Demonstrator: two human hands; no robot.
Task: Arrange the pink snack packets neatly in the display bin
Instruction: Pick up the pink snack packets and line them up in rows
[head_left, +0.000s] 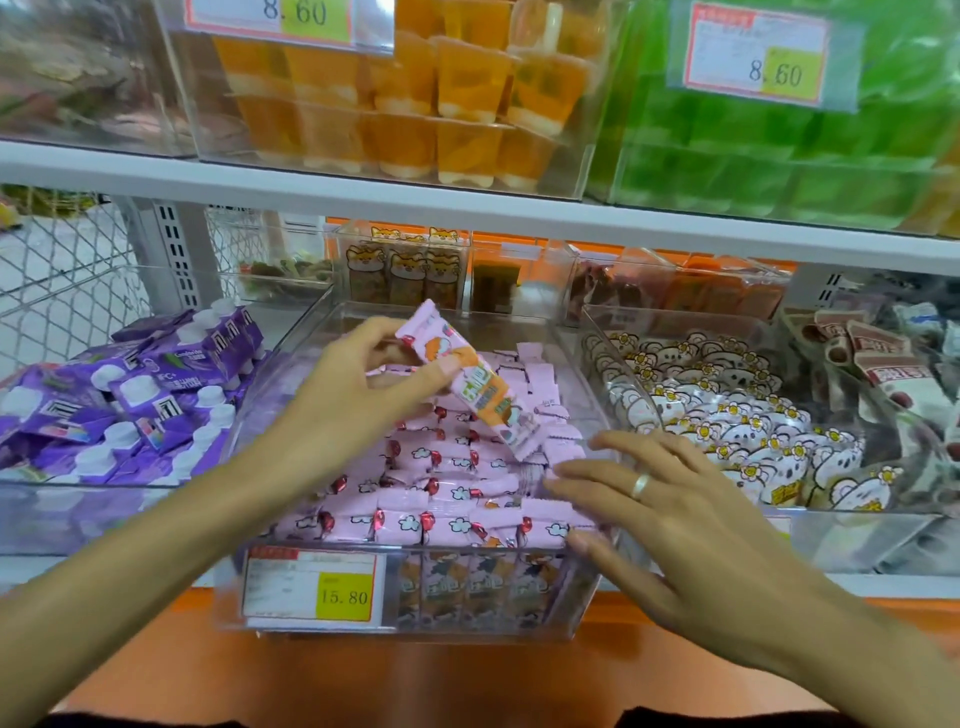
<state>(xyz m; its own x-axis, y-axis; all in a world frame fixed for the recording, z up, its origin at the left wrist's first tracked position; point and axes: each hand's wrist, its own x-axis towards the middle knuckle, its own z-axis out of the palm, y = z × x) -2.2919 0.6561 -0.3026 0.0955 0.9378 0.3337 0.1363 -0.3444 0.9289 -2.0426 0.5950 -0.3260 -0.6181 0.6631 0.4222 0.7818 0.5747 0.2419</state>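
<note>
Pink wrappers fill the clear display bin (566, 332) in front of me, most of the pink snack packets (447, 499) already lying in overlapping rows with their ends toward the front wall, which I take to be the pattern I am meant to keep. My left hand (358, 384) is raised over the middle of the bin with one loose packet (467, 379) pinched between thumb and curled fingertips near its upper half, so the printed face is toward me and the lower end hangs tilted down to the right, just above the rows; holding it that way lets me judge its orientation before laying it down. My right hand (660, 514) is spread nearly flat, fingers straight and slightly fanned, resting on the packets at the bin's front right corner and gripping nothing; I read this as bracing the stack so the rows do not slide while a gap is made. A ring (640, 486) shows on one finger. The price label (311, 587) sits on the front wall, and beside the bin are purple pouches (130, 400) on the left and white flower-print packets (727, 426) on the right, each in its own tray, so the pink ones must stay inside theirs.
</note>
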